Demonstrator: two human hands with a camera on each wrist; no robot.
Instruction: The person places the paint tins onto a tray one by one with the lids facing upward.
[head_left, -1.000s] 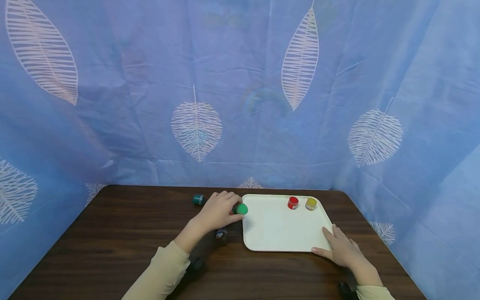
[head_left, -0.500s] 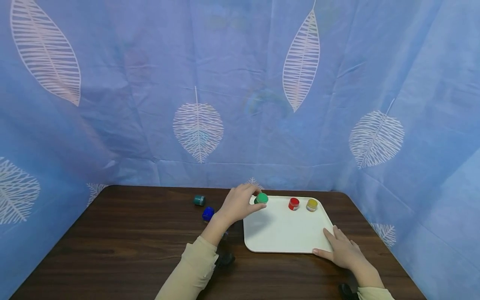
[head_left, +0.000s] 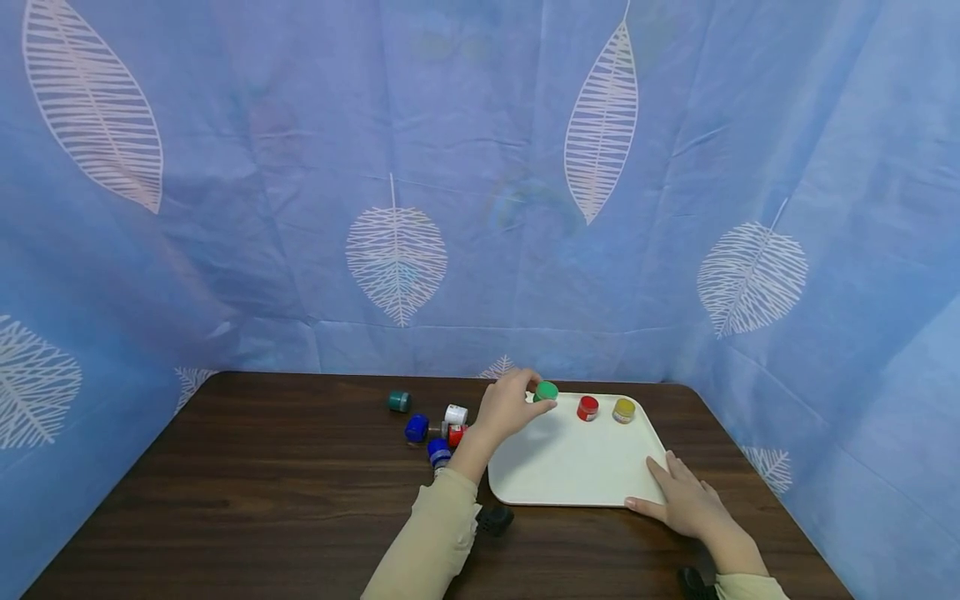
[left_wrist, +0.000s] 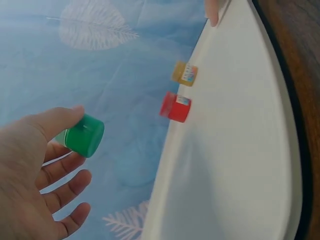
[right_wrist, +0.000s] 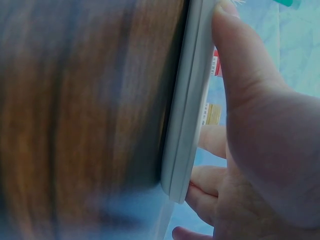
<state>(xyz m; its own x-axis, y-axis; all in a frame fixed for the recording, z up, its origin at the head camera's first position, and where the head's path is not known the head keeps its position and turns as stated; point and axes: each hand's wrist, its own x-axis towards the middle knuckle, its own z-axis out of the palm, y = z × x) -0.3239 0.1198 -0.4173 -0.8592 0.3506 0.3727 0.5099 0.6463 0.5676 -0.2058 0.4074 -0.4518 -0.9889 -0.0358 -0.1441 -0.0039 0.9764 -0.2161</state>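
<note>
My left hand (head_left: pixel 507 406) pinches a small green paint jar (head_left: pixel 547 392) between thumb and fingers, over the back left of a white tray (head_left: pixel 570 475). In the left wrist view the green paint jar (left_wrist: pixel 86 136) is tilted, its lid facing away from the palm, and the other fingers are loosely bent. On the tray toward the back stand a red paint jar (head_left: pixel 588 407) and a yellow paint jar (head_left: pixel 623 410), a short gap between them. My right hand (head_left: pixel 686 497) rests on the tray's front right corner, thumb on the near edge, fairly straight fingers along the right edge.
Left of the tray several more jars lie in a loose group: a dark teal jar (head_left: pixel 399 402), a blue jar (head_left: pixel 416 428), a white one (head_left: pixel 455 415), a red one (head_left: pixel 457 434) and another blue one (head_left: pixel 438 452). A blue leaf-patterned cloth (head_left: pixel 480 250) hangs behind the table (head_left: pixel 225 483).
My left hand has carried the green paint jar rightward from the jar group to over the tray, uncovering several jars behind. My right hand has stayed at the tray corner.
</note>
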